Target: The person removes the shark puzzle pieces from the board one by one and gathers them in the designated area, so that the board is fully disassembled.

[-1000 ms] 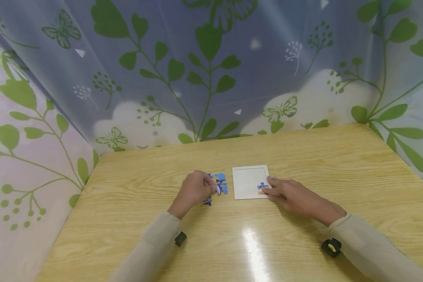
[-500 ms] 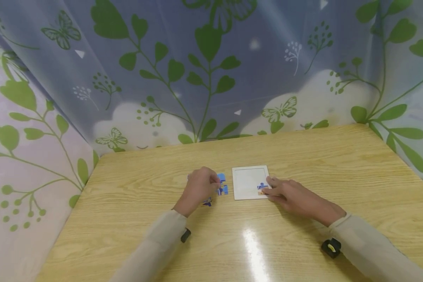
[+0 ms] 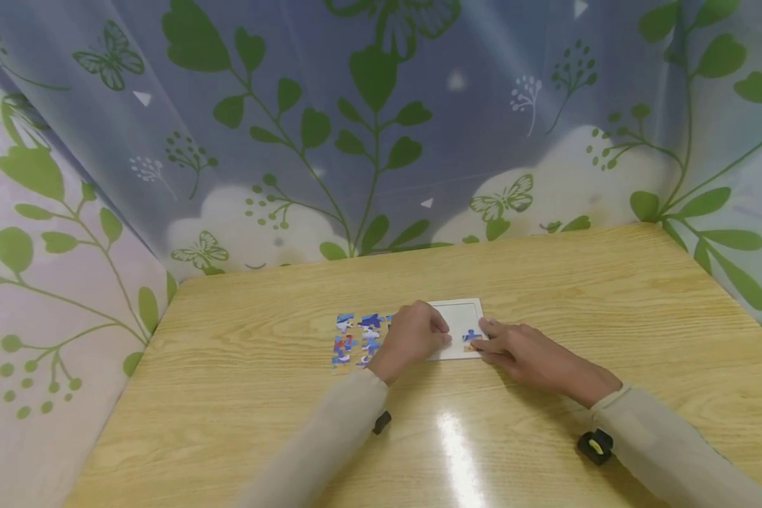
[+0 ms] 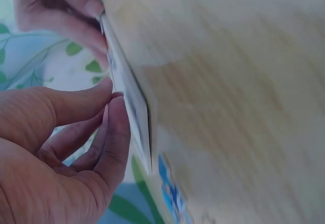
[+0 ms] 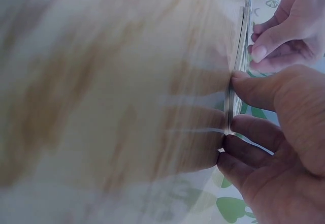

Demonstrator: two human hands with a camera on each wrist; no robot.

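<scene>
My left hand (image 3: 413, 339) is over the left side of a white puzzle tray (image 3: 460, 309). Its thumb and forefinger pinch a small puzzle piece (image 4: 117, 95), mostly hidden by the fingertips. At the tray's right edge, the fingers of my right hand (image 3: 525, 353) rest against the rim with their tips spread. One puzzle piece with blue and orange on it (image 3: 470, 336) lies in the tray's near right corner, partly under a right fingertip. Left of the tray, several loose blue, white and red puzzle pieces (image 3: 344, 343) lie in rows, some behind my left hand and wrist.
Everything lies on a light wooden table (image 3: 260, 423). A leaf-patterned curtain (image 3: 381, 141) hangs along the table's back and sides. Both forearms reach in from the near side, with a dark wrist device (image 3: 595, 446) under the right sleeve.
My left hand has moved right from the loose pieces to over the tray, carrying a puzzle piece, and uncovered the left rows. My right hand has stayed at the tray's edge.
</scene>
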